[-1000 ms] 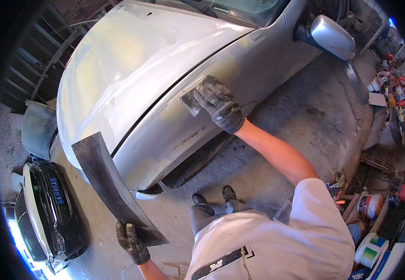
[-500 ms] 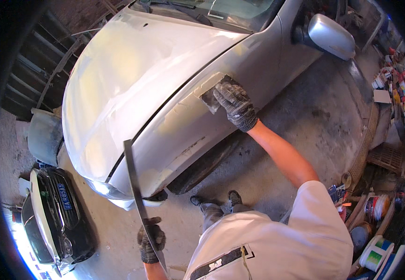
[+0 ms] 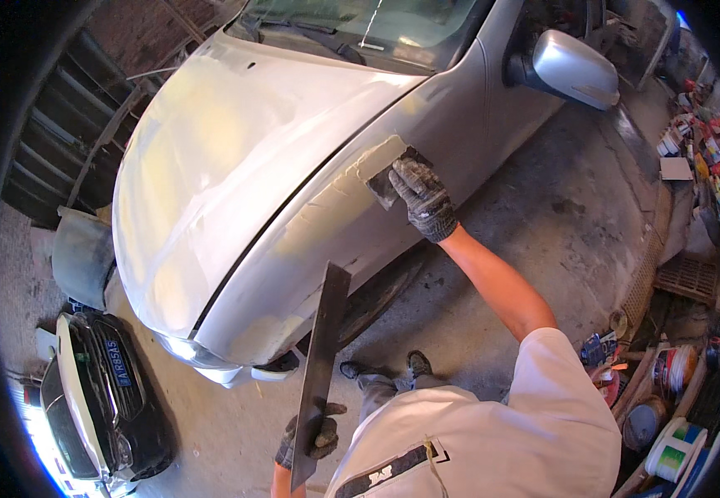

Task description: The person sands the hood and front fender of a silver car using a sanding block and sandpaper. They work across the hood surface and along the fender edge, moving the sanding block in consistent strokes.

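Note:
Gloved in dark grey, my right hand (image 3: 424, 202) grips a dark, flat putty spreader (image 3: 384, 190). Its blade lies against the silver car's front fender (image 3: 447, 124), at the edge of a pale smear of body filler (image 3: 381, 158). My left hand (image 3: 327, 437), in a similar glove, is closed around the lower part of a long, dark, flat strip (image 3: 327, 324). The strip points up toward the fender, over the front wheel area. Yellowish patches mark the hood (image 3: 219, 116), and a dark gap separates it from the fender.
At the upper right, the side mirror (image 3: 576, 70) juts out. Cans, spools and a crate (image 3: 687, 280) crowd the right side. A second car's front (image 3: 115, 373) stands at the lower left, near a loose grey panel (image 3: 82, 257). The front tyre (image 3: 380, 292) sits below the fender.
My left hand has moved right, swinging the strip from a left-leaning tilt to a right-leaning one, its broad face now showing. The right hand and spreader have barely shifted along the fender.

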A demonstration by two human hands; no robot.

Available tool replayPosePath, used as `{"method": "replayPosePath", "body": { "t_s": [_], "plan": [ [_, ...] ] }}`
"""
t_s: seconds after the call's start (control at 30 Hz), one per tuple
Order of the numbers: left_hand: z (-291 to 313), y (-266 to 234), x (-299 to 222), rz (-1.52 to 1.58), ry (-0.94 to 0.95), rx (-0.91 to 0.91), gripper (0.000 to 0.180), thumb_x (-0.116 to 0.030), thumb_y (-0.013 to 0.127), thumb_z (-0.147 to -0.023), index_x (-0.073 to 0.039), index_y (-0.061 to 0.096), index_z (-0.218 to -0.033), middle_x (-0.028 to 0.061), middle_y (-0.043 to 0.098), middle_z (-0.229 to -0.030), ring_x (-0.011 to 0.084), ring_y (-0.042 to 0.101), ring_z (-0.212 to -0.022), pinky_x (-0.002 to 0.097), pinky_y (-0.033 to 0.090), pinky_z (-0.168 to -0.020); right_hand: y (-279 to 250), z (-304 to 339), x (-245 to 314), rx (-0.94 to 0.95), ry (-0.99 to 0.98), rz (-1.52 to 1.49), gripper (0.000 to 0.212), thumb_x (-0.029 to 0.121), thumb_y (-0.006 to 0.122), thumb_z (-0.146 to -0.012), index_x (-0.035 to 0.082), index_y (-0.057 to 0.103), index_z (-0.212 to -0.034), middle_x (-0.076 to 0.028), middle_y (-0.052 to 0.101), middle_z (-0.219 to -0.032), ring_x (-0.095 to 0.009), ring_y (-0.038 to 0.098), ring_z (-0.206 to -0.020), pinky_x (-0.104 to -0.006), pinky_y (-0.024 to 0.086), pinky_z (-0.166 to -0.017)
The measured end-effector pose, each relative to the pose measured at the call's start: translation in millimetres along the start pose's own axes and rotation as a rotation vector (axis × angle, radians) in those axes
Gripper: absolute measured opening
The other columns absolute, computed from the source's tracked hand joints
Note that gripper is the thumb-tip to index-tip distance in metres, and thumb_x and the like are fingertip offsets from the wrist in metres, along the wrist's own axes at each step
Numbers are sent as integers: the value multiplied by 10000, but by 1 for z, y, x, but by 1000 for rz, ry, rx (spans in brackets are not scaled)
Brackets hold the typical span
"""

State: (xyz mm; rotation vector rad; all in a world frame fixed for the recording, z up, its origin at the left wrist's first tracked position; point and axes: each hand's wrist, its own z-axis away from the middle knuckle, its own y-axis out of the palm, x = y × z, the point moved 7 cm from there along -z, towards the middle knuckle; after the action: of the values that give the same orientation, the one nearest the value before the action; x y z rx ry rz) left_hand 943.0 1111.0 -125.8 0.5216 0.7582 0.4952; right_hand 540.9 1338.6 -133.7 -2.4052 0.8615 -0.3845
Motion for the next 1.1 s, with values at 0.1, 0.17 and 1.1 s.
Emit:
{"method": "replayPosePath", "body": {
  "t_s": [0.1,0.17,1.1],
  "plan": [
    [-18,9,-1,26,-20,84,664,-390,561,-988,132,431,-1378,43,499,-666,113,410,-465,248,313,-421,-34,1,10,22,26,-25,593,-2,570,-805,99,582,-1390,-129,541,-1447,-339,513,-1329,-502,388,-1133],
    [-41,13,0,-45,-71,61,499,-336,539,-1012,14,507,-1366,47,529,-687,112,435,-496,242,317,-424,-68,0,36,10,12,-93,571,24,570,-844,106,564,-1409,-142,546,-1440,-338,502,-1349,-510,369,-1150],
    [-63,108,-167,-1717,857,-387,254,-243,627,-948,-35,650,-1092,182,680,-938,297,654,-842,411,513,-759,-205,-24,35,3,357,-480,456,184,565,-995,73,530,-1436,-171,679,-1154,-203,665,-1037,-404,555,-866]
  ]
}}
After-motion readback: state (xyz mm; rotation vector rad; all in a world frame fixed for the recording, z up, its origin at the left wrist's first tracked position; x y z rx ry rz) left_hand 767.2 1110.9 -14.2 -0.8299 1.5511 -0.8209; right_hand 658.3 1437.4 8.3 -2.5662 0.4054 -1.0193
